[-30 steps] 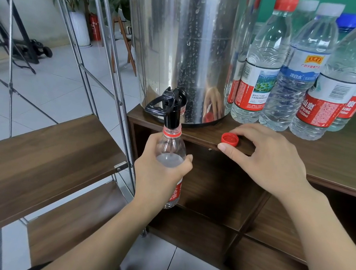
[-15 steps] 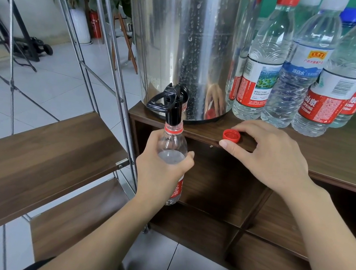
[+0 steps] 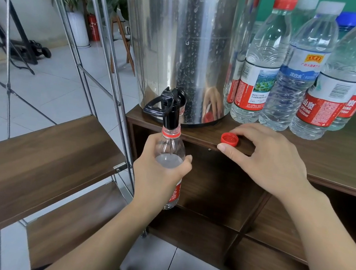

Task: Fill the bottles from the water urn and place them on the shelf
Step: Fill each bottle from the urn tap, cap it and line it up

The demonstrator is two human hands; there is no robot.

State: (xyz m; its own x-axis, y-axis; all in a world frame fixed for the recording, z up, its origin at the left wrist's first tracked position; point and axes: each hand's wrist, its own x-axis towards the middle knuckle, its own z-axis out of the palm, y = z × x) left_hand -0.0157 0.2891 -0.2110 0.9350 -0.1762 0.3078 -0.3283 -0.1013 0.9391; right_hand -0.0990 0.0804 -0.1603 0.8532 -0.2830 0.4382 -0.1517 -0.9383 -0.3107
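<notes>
Gripped bottle (image 3: 170,154) in left hand (image 3: 156,175) under urn (image 3: 177,41) tap (image 3: 171,110); rested right hand (image 3: 269,158), fingers relaxed, by red cap (image 3: 229,139) (counter's (image 3: 343,161) front edge).

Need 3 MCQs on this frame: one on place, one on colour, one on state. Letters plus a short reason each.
1. Where is the loose cap?
A. On the wooden counter, beside the right hand
B. On the metal-frame shelf at left
C. Screwed onto the held bottle

2. What colour is that cap?
A. Blue
B. White
C. Red

3. What state is the bottle held by the left hand in?
A. Capped and full
B. Uncapped, its mouth under the urn's black tap, partly filled
C. Lying on its side, empty

Answers:
1 A: the cap sits near the counter's front edge, by the right hand's fingers.
2 C: it is plainly red.
3 B: the neck is open under the spout and a water line shows below the shoulder.
</notes>
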